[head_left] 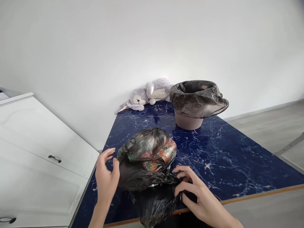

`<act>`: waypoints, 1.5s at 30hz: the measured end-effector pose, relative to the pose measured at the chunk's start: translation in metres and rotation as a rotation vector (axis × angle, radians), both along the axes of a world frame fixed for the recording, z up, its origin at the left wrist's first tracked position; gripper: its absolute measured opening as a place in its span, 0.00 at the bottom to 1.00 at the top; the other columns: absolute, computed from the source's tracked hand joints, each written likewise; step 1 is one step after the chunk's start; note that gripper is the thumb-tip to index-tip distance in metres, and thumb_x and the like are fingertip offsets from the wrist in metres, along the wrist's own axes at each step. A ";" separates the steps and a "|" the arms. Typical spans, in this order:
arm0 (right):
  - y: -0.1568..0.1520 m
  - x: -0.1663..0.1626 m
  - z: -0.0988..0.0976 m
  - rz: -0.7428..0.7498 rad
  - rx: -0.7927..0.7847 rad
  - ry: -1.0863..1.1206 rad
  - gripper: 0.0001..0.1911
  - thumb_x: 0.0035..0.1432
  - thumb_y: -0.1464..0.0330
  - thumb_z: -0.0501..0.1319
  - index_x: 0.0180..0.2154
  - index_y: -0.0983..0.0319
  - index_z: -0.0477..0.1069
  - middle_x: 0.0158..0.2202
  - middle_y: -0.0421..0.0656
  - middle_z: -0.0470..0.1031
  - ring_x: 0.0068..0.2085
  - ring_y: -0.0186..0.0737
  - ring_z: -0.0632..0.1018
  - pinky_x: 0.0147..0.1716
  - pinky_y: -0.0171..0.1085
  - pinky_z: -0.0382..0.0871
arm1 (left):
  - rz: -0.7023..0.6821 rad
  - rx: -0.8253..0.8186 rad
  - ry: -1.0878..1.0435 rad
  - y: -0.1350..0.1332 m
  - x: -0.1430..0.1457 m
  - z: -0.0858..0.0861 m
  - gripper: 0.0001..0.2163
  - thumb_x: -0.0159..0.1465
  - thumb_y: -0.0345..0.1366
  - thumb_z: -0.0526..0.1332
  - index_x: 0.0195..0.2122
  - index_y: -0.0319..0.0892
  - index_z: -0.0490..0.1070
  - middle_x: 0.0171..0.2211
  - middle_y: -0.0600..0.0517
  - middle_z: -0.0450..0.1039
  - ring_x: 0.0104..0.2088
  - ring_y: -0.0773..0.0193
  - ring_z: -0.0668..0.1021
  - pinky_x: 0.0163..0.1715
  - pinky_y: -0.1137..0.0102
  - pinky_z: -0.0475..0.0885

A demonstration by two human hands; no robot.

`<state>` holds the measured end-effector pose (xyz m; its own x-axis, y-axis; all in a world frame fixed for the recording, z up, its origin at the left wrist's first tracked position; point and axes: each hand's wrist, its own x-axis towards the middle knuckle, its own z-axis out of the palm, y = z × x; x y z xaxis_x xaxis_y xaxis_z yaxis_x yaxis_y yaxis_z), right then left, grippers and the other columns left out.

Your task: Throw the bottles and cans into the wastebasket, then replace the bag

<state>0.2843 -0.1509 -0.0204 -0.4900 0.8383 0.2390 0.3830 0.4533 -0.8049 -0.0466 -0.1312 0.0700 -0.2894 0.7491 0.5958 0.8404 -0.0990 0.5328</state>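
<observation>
A filled black rubbish bag lies near the front edge of the dark blue marbled table; colourful wrappers show through its thin plastic. My left hand pinches the bag's plastic at its left side between thumb and fingers. My right hand grips the bag's loose plastic at its lower right, fingers curled into it. Part of the bag hangs over the table's front edge.
A brown bin lined with a black bag stands at the back of the table. A grey plush toy lies against the white wall behind it. A white cabinet with dark handles stands at the left.
</observation>
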 end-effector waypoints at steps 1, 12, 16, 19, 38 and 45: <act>0.000 0.000 -0.001 0.005 -0.014 0.011 0.14 0.70 0.73 0.56 0.41 0.51 0.77 0.67 0.47 0.63 0.59 0.52 0.76 0.50 0.48 0.79 | -0.008 0.124 0.053 -0.014 0.008 0.000 0.11 0.74 0.38 0.59 0.55 0.45 0.71 0.54 0.43 0.77 0.55 0.51 0.80 0.57 0.57 0.76; 0.003 0.003 0.005 0.086 -0.265 0.089 0.14 0.71 0.73 0.54 0.45 0.50 0.76 0.60 0.45 0.68 0.52 0.43 0.79 0.50 0.41 0.74 | -0.436 -0.230 0.344 -0.069 0.066 -0.040 0.09 0.79 0.33 0.52 0.50 0.48 0.71 0.39 0.50 0.82 0.37 0.60 0.86 0.36 0.69 0.80; 0.003 0.002 0.008 0.083 -0.277 0.073 0.13 0.72 0.71 0.55 0.45 0.51 0.76 0.60 0.45 0.70 0.54 0.44 0.79 0.52 0.41 0.73 | -0.296 -0.229 0.329 -0.065 0.051 -0.058 0.11 0.80 0.37 0.50 0.43 0.48 0.70 0.34 0.51 0.80 0.31 0.60 0.85 0.29 0.69 0.78; 0.004 0.000 0.010 0.088 -0.259 0.057 0.12 0.72 0.70 0.55 0.45 0.51 0.76 0.60 0.45 0.71 0.56 0.44 0.78 0.54 0.41 0.73 | -0.178 -0.256 0.297 -0.063 0.043 -0.062 0.10 0.79 0.44 0.52 0.41 0.48 0.67 0.29 0.52 0.76 0.26 0.58 0.83 0.24 0.68 0.77; 0.006 -0.004 0.015 0.063 -0.214 0.010 0.13 0.69 0.72 0.57 0.47 0.50 0.77 0.57 0.44 0.75 0.53 0.43 0.81 0.50 0.37 0.76 | -0.156 -0.556 -0.137 -0.009 0.076 -0.062 0.55 0.61 0.61 0.69 0.76 0.45 0.34 0.76 0.29 0.51 0.74 0.28 0.63 0.67 0.35 0.69; 0.005 -0.003 0.014 0.068 -0.227 0.030 0.13 0.69 0.72 0.56 0.47 0.50 0.76 0.57 0.44 0.74 0.54 0.43 0.80 0.50 0.38 0.74 | -0.147 -0.365 -0.124 -0.020 0.078 -0.069 0.50 0.64 0.57 0.70 0.75 0.47 0.38 0.73 0.30 0.54 0.74 0.29 0.64 0.65 0.35 0.72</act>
